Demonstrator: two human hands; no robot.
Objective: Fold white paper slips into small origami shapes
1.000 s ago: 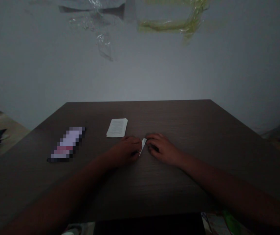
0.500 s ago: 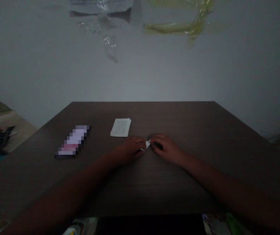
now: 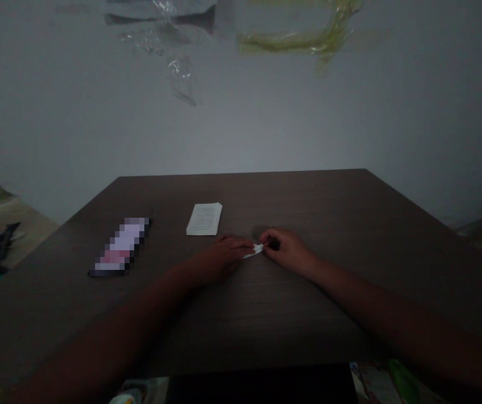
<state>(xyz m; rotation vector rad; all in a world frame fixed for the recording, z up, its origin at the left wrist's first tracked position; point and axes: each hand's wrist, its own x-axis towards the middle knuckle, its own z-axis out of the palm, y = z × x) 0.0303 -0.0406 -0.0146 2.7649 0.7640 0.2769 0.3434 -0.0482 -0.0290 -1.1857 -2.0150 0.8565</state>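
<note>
I'd call the table matt wood grain from my end, the stack and slip plain matt paper, and that tape glossy, crinkly plastic.

1. White paper slip: small, narrow visible strip, uneven edge, looks creased.
2. Pose: slants across, right end slightly farther out.
3. Location: at the dark tabletop, left end under left hand, right end at right hand's fingertips.
4. Full outline hidden; can't confirm flat contact.
</note>
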